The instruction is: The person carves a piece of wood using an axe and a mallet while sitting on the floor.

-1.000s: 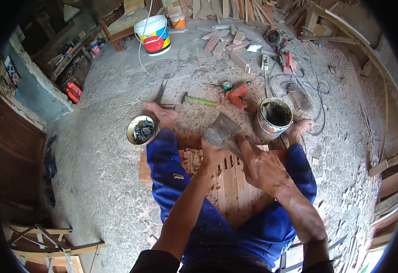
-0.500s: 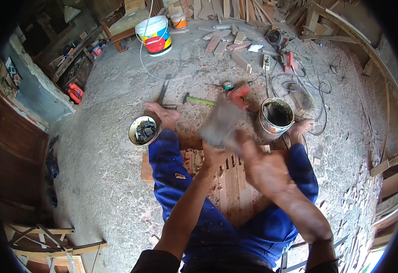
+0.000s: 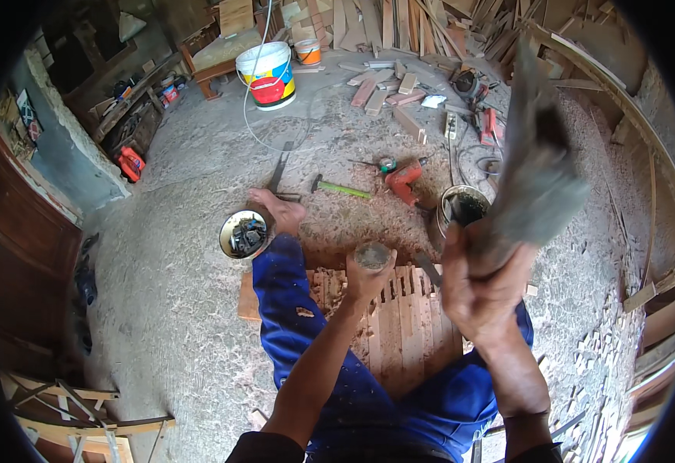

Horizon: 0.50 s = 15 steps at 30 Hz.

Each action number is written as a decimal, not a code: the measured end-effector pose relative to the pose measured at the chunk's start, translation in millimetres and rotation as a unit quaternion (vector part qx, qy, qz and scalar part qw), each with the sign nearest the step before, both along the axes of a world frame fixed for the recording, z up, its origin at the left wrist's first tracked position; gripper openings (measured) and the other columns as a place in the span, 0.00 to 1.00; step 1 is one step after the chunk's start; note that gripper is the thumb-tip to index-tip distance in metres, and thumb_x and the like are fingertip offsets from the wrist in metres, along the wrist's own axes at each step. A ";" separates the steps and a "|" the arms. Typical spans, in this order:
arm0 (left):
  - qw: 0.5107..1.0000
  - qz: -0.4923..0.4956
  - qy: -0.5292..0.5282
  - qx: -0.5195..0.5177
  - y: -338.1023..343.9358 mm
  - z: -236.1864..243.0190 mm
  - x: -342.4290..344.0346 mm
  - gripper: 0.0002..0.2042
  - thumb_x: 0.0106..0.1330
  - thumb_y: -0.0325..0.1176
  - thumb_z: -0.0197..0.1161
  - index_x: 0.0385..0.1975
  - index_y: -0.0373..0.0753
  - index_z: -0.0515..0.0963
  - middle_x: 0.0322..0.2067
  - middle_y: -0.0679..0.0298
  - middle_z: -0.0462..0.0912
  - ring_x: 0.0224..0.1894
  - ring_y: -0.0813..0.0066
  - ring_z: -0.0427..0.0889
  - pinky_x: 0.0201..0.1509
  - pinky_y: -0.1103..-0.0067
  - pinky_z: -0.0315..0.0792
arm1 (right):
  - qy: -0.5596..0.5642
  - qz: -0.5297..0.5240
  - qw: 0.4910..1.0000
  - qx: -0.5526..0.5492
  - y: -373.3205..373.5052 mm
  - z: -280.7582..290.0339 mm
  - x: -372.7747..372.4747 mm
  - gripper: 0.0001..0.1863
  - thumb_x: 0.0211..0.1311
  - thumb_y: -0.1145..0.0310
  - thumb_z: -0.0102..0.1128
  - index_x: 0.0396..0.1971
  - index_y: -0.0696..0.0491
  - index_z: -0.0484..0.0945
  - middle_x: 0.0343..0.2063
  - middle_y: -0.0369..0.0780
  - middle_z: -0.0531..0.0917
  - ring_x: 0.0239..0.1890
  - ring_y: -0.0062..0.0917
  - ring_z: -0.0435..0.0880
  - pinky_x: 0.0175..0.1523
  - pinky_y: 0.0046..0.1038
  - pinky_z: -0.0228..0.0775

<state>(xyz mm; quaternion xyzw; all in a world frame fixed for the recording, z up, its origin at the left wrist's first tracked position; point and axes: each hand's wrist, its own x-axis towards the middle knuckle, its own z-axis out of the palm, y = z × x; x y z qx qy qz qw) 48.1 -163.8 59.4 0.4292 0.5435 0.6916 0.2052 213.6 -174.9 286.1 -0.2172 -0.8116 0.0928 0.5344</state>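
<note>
My right hand point(image 3: 482, 297) is wrapped round a worn grey wooden mallet point(image 3: 542, 185), raised to the right above the work. In my left hand point(image 3: 367, 284) an upright chisel point(image 3: 373, 255) is gripped; only the round, battered end of its handle shows, and its blade is hidden below the fist. Beneath that hand, between my legs, wooden strips point(image 3: 403, 320) lie side by side, with a row of narrow slots cut near their far ends. Shavings cover their left part. A dark flat blade point(image 3: 428, 268) rests by the slots, left of my right hand.
A bowl of metal parts point(image 3: 245, 234) stands by my left foot point(image 3: 279, 210). Farther off lie a green-handled hammer point(image 3: 341, 187) and a red power drill point(image 3: 404, 184). A dark-filled bucket point(image 3: 465, 207) is partly behind the mallet. Cables and wood offcuts point(image 3: 408, 123) spread beyond.
The mallet has gone from just above the chisel up and to the right with my right hand. My left hand stays on the chisel, whose handle end now shows.
</note>
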 end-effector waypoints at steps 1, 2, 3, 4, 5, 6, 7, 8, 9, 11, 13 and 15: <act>1.000 -0.005 0.008 0.002 -3.9 2.8 -1.1 0.08 0.57 0.25 0.73 0.34 0.36 0.80 0.29 0.67 0.85 0.32 0.75 0.84 0.40 0.79 0.77 | -0.112 -0.005 0.994 -0.017 -2.3 -23.2 6.6 0.39 0.55 0.83 0.57 0.69 0.61 0.56 0.36 0.53 0.84 0.23 0.37 0.86 0.28 0.38 0.80; 0.994 -0.061 -0.092 0.015 -6.8 -3.7 -6.6 0.09 0.58 0.25 0.71 0.36 0.37 0.80 0.32 0.66 0.85 0.35 0.75 0.84 0.41 0.79 0.77 | -0.222 -0.003 0.975 -0.024 -5.2 -45.2 12.0 0.39 0.54 0.81 0.56 0.69 0.61 0.55 0.36 0.54 0.84 0.22 0.40 0.86 0.28 0.43 0.80; 0.975 -0.113 -0.188 0.020 -16.2 -23.4 -18.3 0.10 0.59 0.24 0.70 0.39 0.37 0.79 0.36 0.65 0.85 0.38 0.75 0.83 0.42 0.78 0.77 | -0.547 -0.029 0.825 -0.143 -15.6 -55.4 1.4 0.40 0.53 0.77 0.57 0.69 0.62 0.56 0.34 0.55 0.84 0.22 0.42 0.85 0.28 0.47 0.78; 0.940 -0.180 -0.287 0.045 -14.9 -27.5 -6.9 0.12 0.59 0.24 0.69 0.42 0.38 0.79 0.39 0.64 0.84 0.41 0.75 0.83 0.43 0.78 0.77 | -0.490 -0.021 0.866 -0.094 -14.7 -102.1 11.1 0.41 0.51 0.76 0.59 0.69 0.60 0.56 0.34 0.54 0.84 0.25 0.44 0.86 0.30 0.47 0.79; 0.897 -0.226 -0.375 0.059 -23.6 -30.0 -5.7 0.13 0.60 0.23 0.68 0.45 0.38 0.78 0.42 0.62 0.83 0.44 0.74 0.82 0.44 0.77 0.77 | -0.470 -0.004 0.875 -0.116 -16.5 -97.0 14.0 0.42 0.51 0.76 0.59 0.69 0.59 0.57 0.33 0.54 0.84 0.26 0.45 0.85 0.31 0.47 0.79; 0.840 -0.266 -0.467 0.082 -41.0 -25.4 16.6 0.15 0.61 0.23 0.67 0.48 0.39 0.77 0.46 0.61 0.82 0.47 0.74 0.81 0.45 0.77 0.77 | -0.460 0.008 0.876 -0.147 -20.4 -87.6 28.2 0.42 0.50 0.76 0.59 0.69 0.57 0.57 0.32 0.53 0.84 0.27 0.46 0.85 0.32 0.47 0.79; 0.813 -0.284 -0.499 0.091 -50.1 -17.0 28.6 0.14 0.60 0.23 0.68 0.46 0.38 0.77 0.44 0.62 0.82 0.44 0.75 0.80 0.44 0.77 0.77 | -0.445 0.020 0.878 -0.177 -26.4 -82.8 36.5 0.43 0.49 0.75 0.60 0.69 0.56 0.57 0.32 0.53 0.85 0.28 0.46 0.85 0.33 0.47 0.79; 0.816 -0.288 -0.491 0.099 -40.2 -14.3 29.1 0.13 0.60 0.24 0.69 0.44 0.38 0.77 0.42 0.63 0.82 0.42 0.75 0.80 0.42 0.77 0.76 | -0.385 0.039 0.913 -0.130 -26.0 -90.3 46.0 0.44 0.49 0.76 0.61 0.70 0.52 0.56 0.32 0.52 0.85 0.27 0.47 0.85 0.32 0.46 0.79; 0.833 -0.281 -0.466 0.098 -25.4 -16.3 13.4 0.12 0.60 0.25 0.69 0.42 0.37 0.78 0.40 0.64 0.82 0.39 0.76 0.80 0.40 0.77 0.76 | -0.381 0.038 0.912 -0.148 -28.0 -78.2 40.9 0.45 0.49 0.77 0.61 0.71 0.52 0.56 0.31 0.51 0.85 0.26 0.45 0.85 0.31 0.44 0.79; 0.906 -0.211 -0.362 0.055 15.3 -33.3 -43.1 0.10 0.60 0.26 0.71 0.39 0.36 0.78 0.35 0.66 0.83 0.34 0.77 0.79 0.37 0.77 0.75 | -0.373 0.054 0.907 -0.188 -31.7 -28.9 13.2 0.45 0.49 0.79 0.62 0.71 0.52 0.56 0.30 0.49 0.85 0.25 0.41 0.86 0.29 0.41 0.80; 0.973 -0.119 -0.194 0.021 33.3 -22.3 -46.8 0.09 0.59 0.28 0.73 0.35 0.36 0.78 0.31 0.67 0.83 0.30 0.78 0.79 0.34 0.77 0.75 | -0.239 0.081 0.954 -0.161 -18.7 7.8 8.6 0.43 0.53 0.81 0.62 0.71 0.56 0.55 0.28 0.44 0.84 0.22 0.31 0.85 0.25 0.34 0.77; 0.993 -0.049 -0.107 0.031 20.9 -0.4 -26.2 0.08 0.60 0.28 0.73 0.32 0.35 0.79 0.30 0.68 0.83 0.28 0.79 0.79 0.34 0.78 0.74 | -0.083 0.035 0.992 -0.090 -5.2 22.4 0.5 0.37 0.59 0.78 0.61 0.68 0.58 0.57 0.25 0.41 0.82 0.21 0.26 0.82 0.25 0.30 0.76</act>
